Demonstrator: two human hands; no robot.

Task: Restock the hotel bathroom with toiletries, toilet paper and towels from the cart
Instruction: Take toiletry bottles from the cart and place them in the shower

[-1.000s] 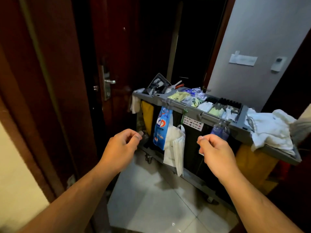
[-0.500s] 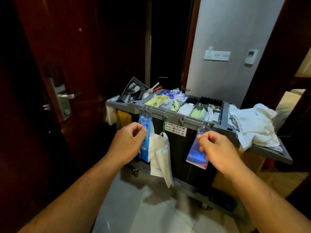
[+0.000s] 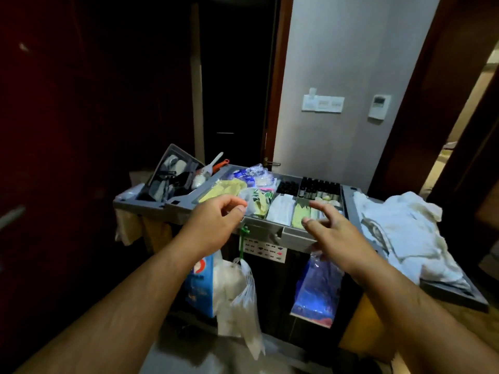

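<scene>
Cart (image 3: 297,235) near left hand (image 3: 216,224), right hand (image 3: 336,234)

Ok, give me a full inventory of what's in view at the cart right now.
cart: one, grey, centre
tilted caddy: one, grey, left end of cart top
yellow packets: several, front left compartment
white packets: several, front middle compartment
small bottles: a row, dark, back right compartments
towels: one heap, white, cart's right shelf
white bag: one, hanging from cart front
blue-and-white pack: one, left of white bag
blue bag: one, hanging front right
switch plate: one, white, wall behind
thermostat: one, white, right of switch plate
left hand: fingers curled, nothing visibly held
right hand: fingers spread over front compartments
</scene>
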